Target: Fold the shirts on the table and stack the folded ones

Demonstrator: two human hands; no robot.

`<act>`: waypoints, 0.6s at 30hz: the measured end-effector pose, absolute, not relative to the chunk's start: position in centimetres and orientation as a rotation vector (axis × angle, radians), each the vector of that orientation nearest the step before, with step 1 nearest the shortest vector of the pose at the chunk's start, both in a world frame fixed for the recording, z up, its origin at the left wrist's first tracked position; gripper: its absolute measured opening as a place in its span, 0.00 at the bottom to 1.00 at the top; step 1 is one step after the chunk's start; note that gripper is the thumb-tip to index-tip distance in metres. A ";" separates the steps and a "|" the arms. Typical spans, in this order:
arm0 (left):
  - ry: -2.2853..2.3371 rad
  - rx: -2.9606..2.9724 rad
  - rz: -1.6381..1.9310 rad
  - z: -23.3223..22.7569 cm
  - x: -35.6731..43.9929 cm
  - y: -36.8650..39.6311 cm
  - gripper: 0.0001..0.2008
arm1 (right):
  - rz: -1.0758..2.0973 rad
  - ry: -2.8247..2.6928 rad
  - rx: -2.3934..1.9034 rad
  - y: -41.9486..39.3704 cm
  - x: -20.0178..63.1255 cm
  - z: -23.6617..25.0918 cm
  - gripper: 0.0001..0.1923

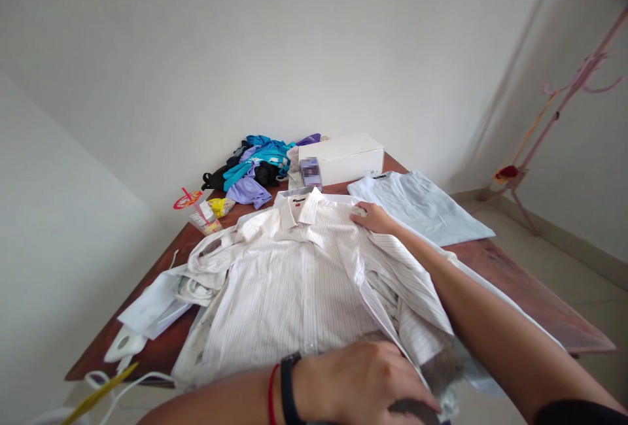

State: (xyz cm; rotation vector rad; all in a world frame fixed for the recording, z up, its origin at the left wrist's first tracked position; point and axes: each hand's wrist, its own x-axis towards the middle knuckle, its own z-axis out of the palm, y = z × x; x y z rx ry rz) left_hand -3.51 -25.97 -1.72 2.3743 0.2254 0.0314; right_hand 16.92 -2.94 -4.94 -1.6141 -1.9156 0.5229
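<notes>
**Striped shirt spread on a wooden worktop in a bare room**

A dark reddish-brown worktop [515, 281] is seen set into the corner of a room with plain pale walls. A white striped shirt [289, 294] is laid face up across the worktop's middle, collar towards the wall, one sleeve folded over its front. The left hand [363, 382] is pressed flat on the shirt's near hem, fingers spread loosely and closed on nothing; a black band and a red thread are worn at its wrist. The right hand [375, 218] is rested with fingers extended on the shirt's shoulder, just beside the collar. A folded pale blue garment [422, 206] is laid to the right of the shirt. At the far edge a white box [343, 157] and a heap of blue and purple clothes [255, 170] are placed. A pink coat stand [554, 111] is seen on the tiled floor [579, 281] at the right wall.
</notes>
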 end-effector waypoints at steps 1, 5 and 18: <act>0.150 2.394 0.015 -1.7 -3.1 -26.1 0.17 | 0.523 -1.915 -1.614 -3.0 16.9 -4.9 0.15; -0.032 2.410 -0.033 -1.6 -1.7 -25.9 0.19 | 0.519 -1.921 -1.618 -3.0 16.9 -4.9 0.15; 0.496 2.425 0.033 3.1 -4.0 -21.1 0.19 | 0.507 -1.927 -1.586 -3.3 16.9 -4.7 0.11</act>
